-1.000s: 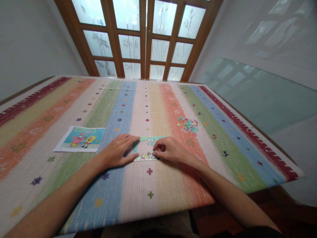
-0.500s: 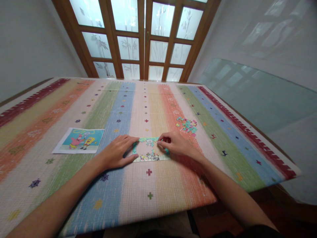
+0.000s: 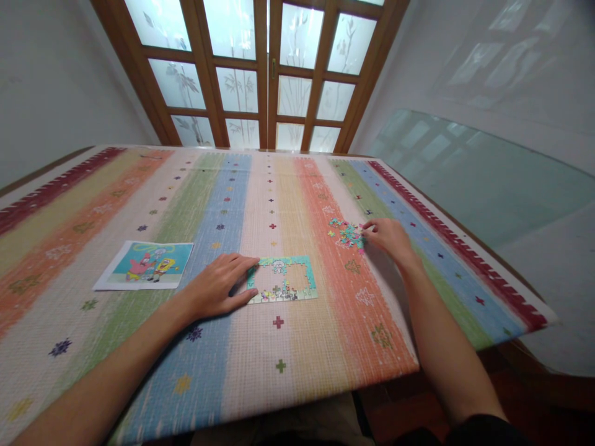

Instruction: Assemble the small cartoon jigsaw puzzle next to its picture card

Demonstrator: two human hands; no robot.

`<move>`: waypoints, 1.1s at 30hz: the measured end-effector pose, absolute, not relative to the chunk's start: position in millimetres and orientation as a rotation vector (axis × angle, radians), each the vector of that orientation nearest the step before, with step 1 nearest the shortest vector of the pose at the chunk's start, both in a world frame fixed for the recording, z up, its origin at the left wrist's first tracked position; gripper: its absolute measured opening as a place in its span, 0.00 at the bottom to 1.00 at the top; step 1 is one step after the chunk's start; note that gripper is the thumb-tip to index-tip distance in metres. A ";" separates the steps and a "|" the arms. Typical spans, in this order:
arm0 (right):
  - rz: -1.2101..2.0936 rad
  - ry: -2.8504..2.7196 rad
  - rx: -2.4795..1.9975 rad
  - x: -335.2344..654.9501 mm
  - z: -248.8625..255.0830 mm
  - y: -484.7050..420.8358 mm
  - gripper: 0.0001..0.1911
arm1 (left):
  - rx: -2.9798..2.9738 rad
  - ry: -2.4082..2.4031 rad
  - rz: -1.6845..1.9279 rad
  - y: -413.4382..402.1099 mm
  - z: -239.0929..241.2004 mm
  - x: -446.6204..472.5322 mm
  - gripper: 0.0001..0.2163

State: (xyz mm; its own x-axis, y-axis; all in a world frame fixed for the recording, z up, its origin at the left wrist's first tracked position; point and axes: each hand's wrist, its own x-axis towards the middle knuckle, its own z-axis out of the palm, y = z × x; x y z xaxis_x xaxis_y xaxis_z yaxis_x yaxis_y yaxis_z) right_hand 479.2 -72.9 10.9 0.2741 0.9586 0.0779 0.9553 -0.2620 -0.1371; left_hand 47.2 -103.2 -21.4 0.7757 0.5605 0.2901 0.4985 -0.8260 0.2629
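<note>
A partly assembled jigsaw puzzle [image 3: 304, 296] lies flat in front of me, its border joined and tablecloth showing through gaps inside. My left hand [image 3: 220, 284] rests at its left edge, thumb and fingers spread apart and touching the frame. Farther right, a pile of loose puzzle pieces [image 3: 348, 234] lies on the orange stripe. At the pile's right edge is my right hand [image 3: 388, 238], its fingers curled together in a pinch. What sits between those fingertips is too small to make out.
A printed cartoon picture [image 3: 155, 265] lies on paper to the left of my left hand. The striped tablecloth [image 3: 279, 341] covers the table. Beyond the far edge stand wooden doors with frosted panes [image 3: 269, 93], and a glass panel [image 3: 465, 155] leans along the right wall.
My right hand has moved from the puzzle's upper right part out to the right, to the loose pieces. My left hand has stayed at the puzzle's left edge.
</note>
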 end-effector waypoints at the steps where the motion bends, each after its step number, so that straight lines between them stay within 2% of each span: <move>1: 0.048 -1.804 -2.378 484.4 10.3 -72.9 0.14 | 2.797 0.842 0.537 -103.3 -21.3 47.4 0.21; 11: 0.033 -1.883 -2.395 503.1 -1.4 -63.9 0.19 | 2.785 0.856 0.524 -103.1 -21.0 46.4 0.22; 25: 0.057 -1.987 -2.330 505.2 3.0 -64.5 0.13 | 2.810 0.842 0.515 -102.6 -21.8 46.0 0.21; 33: 0.082 -2.035 -2.224 512.4 0.7 -63.1 0.14 | 2.817 0.842 0.524 -102.4 -22.7 45.8 0.21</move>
